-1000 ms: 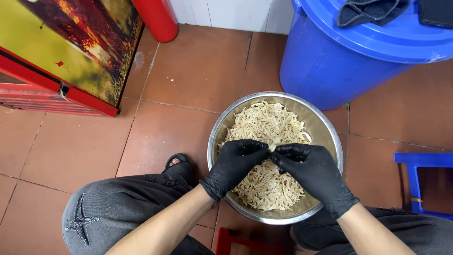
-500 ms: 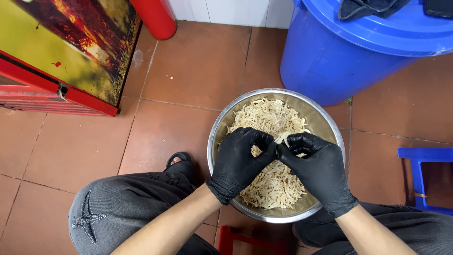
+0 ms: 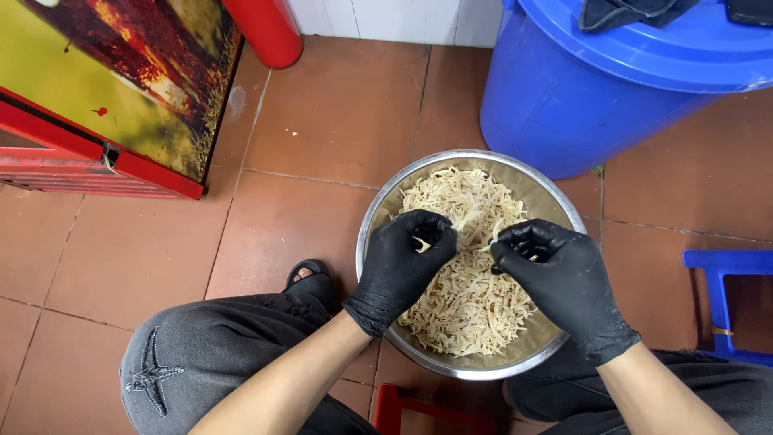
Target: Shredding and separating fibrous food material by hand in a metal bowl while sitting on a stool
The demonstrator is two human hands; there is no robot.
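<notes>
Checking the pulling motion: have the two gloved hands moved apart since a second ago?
Yes. Against the bowl rim, left hand and right hand have separated slightly.

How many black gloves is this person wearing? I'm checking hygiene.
2: one on the left hand, one on the right hand, both over the steel bowl of shredded strands.

A floor of reddish-brown square tiles carries a round steel bowl heaped with pale shredded strips, set near its middle. Just behind the bowl stands a large blue lidded barrel; a red cylinder stands by the white wall, a red-framed cabinet at far left. A blue plastic stool sits at right, a sandalled foot beside the bowl.
</notes>
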